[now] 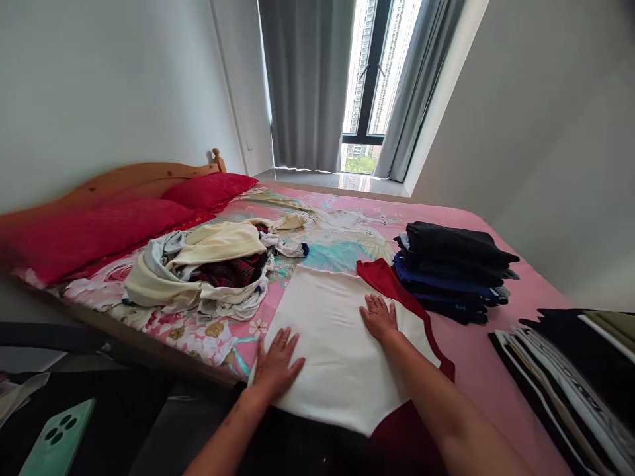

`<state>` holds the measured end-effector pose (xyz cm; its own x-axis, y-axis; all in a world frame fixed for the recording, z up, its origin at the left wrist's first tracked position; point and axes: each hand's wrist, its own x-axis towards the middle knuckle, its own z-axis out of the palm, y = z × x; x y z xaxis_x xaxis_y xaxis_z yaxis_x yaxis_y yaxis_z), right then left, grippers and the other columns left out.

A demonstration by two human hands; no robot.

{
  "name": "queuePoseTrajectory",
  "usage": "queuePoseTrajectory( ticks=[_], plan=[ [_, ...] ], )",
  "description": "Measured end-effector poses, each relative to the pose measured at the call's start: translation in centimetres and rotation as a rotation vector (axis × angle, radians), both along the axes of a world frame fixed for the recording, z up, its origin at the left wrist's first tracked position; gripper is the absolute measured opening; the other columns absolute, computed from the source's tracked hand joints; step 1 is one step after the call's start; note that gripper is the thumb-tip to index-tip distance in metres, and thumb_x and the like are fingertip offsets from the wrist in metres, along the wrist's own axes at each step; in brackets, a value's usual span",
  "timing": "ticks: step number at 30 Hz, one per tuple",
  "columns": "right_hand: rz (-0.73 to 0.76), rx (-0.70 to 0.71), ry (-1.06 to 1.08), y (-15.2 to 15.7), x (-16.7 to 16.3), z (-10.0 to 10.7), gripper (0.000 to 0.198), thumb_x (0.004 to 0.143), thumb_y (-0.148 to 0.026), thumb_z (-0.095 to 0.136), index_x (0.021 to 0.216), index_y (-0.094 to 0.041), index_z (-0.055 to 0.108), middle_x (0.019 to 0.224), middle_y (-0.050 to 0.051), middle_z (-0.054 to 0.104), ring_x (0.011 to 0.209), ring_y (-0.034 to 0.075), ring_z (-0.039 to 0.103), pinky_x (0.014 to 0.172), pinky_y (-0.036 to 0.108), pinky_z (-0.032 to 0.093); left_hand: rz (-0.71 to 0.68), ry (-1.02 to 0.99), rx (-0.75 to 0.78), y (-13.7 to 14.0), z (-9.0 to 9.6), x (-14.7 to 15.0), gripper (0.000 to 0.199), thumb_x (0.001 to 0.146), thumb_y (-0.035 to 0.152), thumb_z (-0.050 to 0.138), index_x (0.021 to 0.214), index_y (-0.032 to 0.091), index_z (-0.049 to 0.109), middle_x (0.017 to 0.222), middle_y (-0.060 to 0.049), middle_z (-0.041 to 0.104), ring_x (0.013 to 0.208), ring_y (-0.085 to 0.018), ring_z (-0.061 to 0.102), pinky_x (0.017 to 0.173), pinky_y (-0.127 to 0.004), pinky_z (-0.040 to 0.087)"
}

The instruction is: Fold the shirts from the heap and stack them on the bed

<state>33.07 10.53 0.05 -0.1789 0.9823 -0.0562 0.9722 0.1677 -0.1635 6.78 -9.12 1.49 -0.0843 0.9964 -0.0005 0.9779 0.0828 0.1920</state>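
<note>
A white shirt with dark red sleeves and neckline [337,337] lies spread on the near edge of the bed, its lower part hanging toward me. My left hand [276,362] rests flat on the white cloth near its left edge, fingers apart. Farther right and higher up, my right hand [379,316] also lies flat on the white part, close to the dark red border. Both hands press on the fabric and grip nothing. To the left is a loose heap of clothes [218,241] in cream, grey and dark plaid.
On the right stand a stack of folded dark clothes [451,264] and a second folded stack [560,377]. Red pillows [109,228] lie along the wooden headboard [133,173]. A green phone [57,439] is at lower left. Grey curtains [307,79] flank the window.
</note>
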Motion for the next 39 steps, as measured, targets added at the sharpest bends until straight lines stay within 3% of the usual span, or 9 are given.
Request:
queuePoseTrajectory(
  ticks=[4, 7, 11, 14, 19, 24, 29, 34, 39],
  plan=[
    [0.047, -0.011, 0.004, -5.1, 1.9, 0.8, 0.056, 0.095, -0.045, 0.023, 0.146, -0.024, 0.03, 0.155, 0.002, 0.022, 0.143, 0.022, 0.014, 0.112, 0.054, -0.004, 0.082, 0.04, 0.175, -4.4, -1.7, -5.6, 0.051, 0.089, 0.041, 0.043, 0.137, 0.026, 0.048, 0.147, -0.009, 0.04, 0.137, -0.028, 0.033, 0.113, -0.056, 0.011],
    [0.063, 0.081, 0.01, -9.9, 6.8, 0.3, 0.054, 0.095, -0.048, 0.027, 0.143, -0.026, 0.036, 0.152, 0.002, 0.029, 0.141, 0.025, 0.018, 0.111, 0.058, -0.005, 0.031, 0.013, 0.344, -6.3, -3.8, -8.2, 0.053, 0.088, 0.041, 0.044, 0.139, 0.025, 0.044, 0.143, -0.011, 0.045, 0.135, -0.029, 0.036, 0.11, -0.053, 0.024],
    [-0.125, 0.237, 0.075, -16.2, 15.6, -1.2, 0.047, 0.094, -0.039, 0.03, 0.135, -0.022, 0.047, 0.146, 0.007, 0.04, 0.136, 0.024, 0.032, 0.11, 0.054, 0.02, -0.015, -0.019, 0.435, -8.0, -4.8, -8.3, 0.064, 0.085, 0.042, 0.05, 0.145, 0.028, 0.031, 0.146, -0.013, 0.04, 0.137, -0.033, 0.032, 0.106, -0.054, 0.029],
    [-0.114, 0.356, 0.159, -20.2, 20.1, -1.8, 0.045, 0.092, -0.033, 0.033, 0.13, -0.017, 0.052, 0.136, 0.011, 0.051, 0.13, 0.022, 0.041, 0.108, 0.045, 0.031, -0.041, 0.002, 0.465, -8.6, -4.3, -7.2, 0.073, 0.08, 0.038, 0.056, 0.147, 0.029, 0.027, 0.151, -0.014, 0.032, 0.137, -0.036, 0.031, 0.106, -0.056, 0.027],
    [0.154, 0.442, 0.127, -25.0, 19.8, -0.9, 0.057, 0.082, -0.019, 0.042, 0.14, -0.017, 0.04, 0.147, 0.01, 0.036, 0.139, 0.023, 0.025, 0.113, 0.046, 0.025, -0.186, 0.049, 0.498, -7.9, -4.2, -7.3, 0.063, 0.08, 0.028, 0.055, 0.141, 0.027, 0.039, 0.154, -0.013, 0.025, 0.14, -0.033, 0.026, 0.111, -0.054, 0.018],
    [0.412, 0.369, -0.038, -25.6, 18.1, -1.6, 0.073, 0.074, -0.002, 0.038, 0.143, -0.024, 0.036, 0.152, 0.005, 0.029, 0.141, 0.022, 0.02, 0.114, 0.048, 0.018, -0.33, 0.077, 0.464, -6.6, -4.5, -9.0, 0.052, 0.08, 0.015, 0.045, 0.131, 0.026, 0.053, 0.144, -0.01, 0.045, 0.134, -0.026, 0.039, 0.111, -0.051, 0.019],
    [0.411, 0.361, 0.012, -24.1, 18.8, -3.1, 0.068, 0.072, -0.011, 0.046, 0.14, -0.022, 0.043, 0.145, 0.006, 0.042, 0.135, 0.022, 0.034, 0.111, 0.043, 0.022, -0.354, 0.063, 0.433, -6.8, -3.5, -9.5, 0.047, 0.08, 0.023, 0.048, 0.127, 0.024, 0.057, 0.139, -0.011, 0.051, 0.131, -0.026, 0.043, 0.111, -0.05, 0.022],
    [0.367, 0.373, 0.108, -24.2, 18.4, -2.6, 0.052, 0.082, -0.028, 0.047, 0.133, -0.022, 0.05, 0.14, 0.007, 0.048, 0.131, 0.023, 0.039, 0.109, 0.043, 0.024, -0.384, 0.04, 0.404, -7.0, -2.7, -9.7, 0.037, 0.082, 0.027, 0.05, 0.115, 0.023, 0.064, 0.138, -0.011, 0.052, 0.129, -0.025, 0.046, 0.109, -0.048, 0.026],
    [0.345, 0.401, 0.132, -24.1, 18.0, -2.4, 0.041, 0.086, -0.026, 0.045, 0.125, -0.025, 0.058, 0.135, 0.006, 0.053, 0.131, 0.022, 0.04, 0.11, 0.046, 0.022, -0.375, 0.038, 0.413, -6.6, -2.8, -10.0, 0.041, 0.075, 0.02, 0.052, 0.112, 0.026, 0.067, 0.133, -0.008, 0.056, 0.126, -0.025, 0.049, 0.11, -0.048, 0.027]
  ],
)
